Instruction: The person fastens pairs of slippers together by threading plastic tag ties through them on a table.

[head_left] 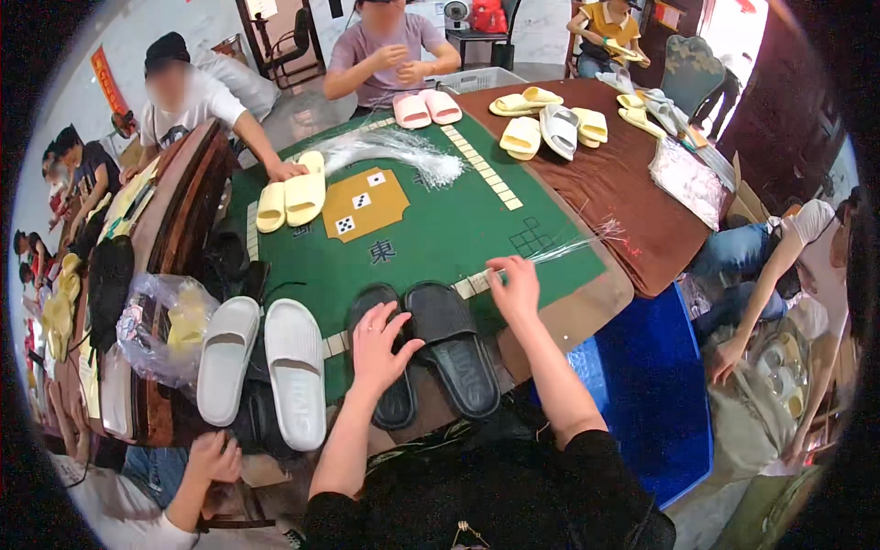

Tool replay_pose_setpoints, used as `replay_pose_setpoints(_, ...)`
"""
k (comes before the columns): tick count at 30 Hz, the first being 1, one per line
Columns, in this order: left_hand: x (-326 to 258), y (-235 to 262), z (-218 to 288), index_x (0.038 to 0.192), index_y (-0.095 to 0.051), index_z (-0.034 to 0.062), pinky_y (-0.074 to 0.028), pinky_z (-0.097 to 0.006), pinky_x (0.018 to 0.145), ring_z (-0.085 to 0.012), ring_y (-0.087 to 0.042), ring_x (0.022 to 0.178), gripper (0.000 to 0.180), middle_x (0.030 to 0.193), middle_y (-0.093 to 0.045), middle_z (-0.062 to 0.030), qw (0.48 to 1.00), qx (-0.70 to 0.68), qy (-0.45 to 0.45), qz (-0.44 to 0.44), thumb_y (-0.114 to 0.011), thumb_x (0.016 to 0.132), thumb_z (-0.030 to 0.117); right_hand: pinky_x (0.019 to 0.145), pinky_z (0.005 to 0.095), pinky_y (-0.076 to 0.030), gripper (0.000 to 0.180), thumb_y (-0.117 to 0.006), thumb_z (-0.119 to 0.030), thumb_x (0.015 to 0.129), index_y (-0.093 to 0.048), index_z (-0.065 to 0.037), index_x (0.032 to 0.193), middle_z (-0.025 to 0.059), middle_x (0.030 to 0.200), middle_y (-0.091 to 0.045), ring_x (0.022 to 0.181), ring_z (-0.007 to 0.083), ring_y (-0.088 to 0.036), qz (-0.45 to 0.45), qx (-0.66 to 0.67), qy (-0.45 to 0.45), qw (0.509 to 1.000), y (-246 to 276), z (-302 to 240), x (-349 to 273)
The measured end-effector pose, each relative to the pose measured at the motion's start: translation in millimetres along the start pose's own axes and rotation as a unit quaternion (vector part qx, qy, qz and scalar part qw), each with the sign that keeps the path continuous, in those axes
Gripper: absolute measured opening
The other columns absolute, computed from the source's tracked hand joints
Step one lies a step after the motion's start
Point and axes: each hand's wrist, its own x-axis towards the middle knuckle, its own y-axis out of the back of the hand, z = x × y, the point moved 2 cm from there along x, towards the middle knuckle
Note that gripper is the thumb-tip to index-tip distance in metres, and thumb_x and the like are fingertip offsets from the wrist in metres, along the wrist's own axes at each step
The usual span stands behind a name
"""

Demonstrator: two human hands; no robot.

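A pair of black slide slippers lies side by side at the near edge of the green table mat. My left hand [378, 348] rests over the left black slipper [394, 403], fingers spread. Just beyond the right black slipper [463, 367] is my right hand [518, 291], its fingers curled together; whatever they may pinch is too small to make out. Thin clear plastic strands [573, 246] with some red ends fan out beside that hand. To the left, a pair of white slippers, one of them the right white slipper [295, 376], sits at the table edge.
A co-worker's hand touches yellow slippers [305, 190] on the mat [431, 247]. Beyond lie a bundle of clear strands [403, 154] and pink slippers [428, 108]. More slippers sit on the brown cloth [623, 206]. A blue bin [651, 394] stands right; several people work around.
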Motion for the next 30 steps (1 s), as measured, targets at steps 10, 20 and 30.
replay_pose_setpoints(10, 23, 6, 7, 0.101, -0.064, 0.0066, -0.039, -0.042, 0.095, -0.0315, -0.052, 0.107, 0.039, 0.109, -0.061, -0.0104, 0.994, -0.085, 0.068, 0.028, -0.072, 0.076, 0.035, 0.086, 0.0441, -0.042, 0.018, -0.067, -0.012, 0.068, -0.068, -0.011, 0.086, 0.0056, 0.098, -0.059, 0.103, 0.0289, -0.051, -0.05, -0.126, 0.111, 0.985, -12, 41, 9)
replay_pose_setpoints(20, 110, -71, 21, 0.108, -0.062, 0.0049, -0.044, -0.041, 0.09, -0.0332, -0.054, 0.101, 0.036, 0.098, -0.063, -0.0136, 0.997, -0.008, -0.054, -0.047, -0.068, 0.076, 0.017, 0.081, 0.0415, -0.041, 0.009, -0.066, -0.017, 0.077, -0.063, -0.011, 0.083, 0.0036, 0.093, -0.058, 0.094, 0.0268, -0.053, -0.074, -0.108, 0.105, 0.986, -18, 55, 5)
replay_pose_setpoints(30, 124, -117, 9, 0.082, -0.071, 0.0105, -0.049, -0.043, 0.076, -0.031, -0.059, 0.086, 0.013, 0.082, -0.064, -0.0102, 0.996, -0.013, -0.001, -0.089, -0.061, 0.081, 0.02, 0.079, 0.0405, -0.041, 0.008, -0.064, -0.017, 0.078, -0.063, -0.011, 0.084, 0.0036, 0.088, -0.059, 0.091, 0.0257, -0.053, -0.067, -0.04, 0.108, 0.991, -18, 56, 4)
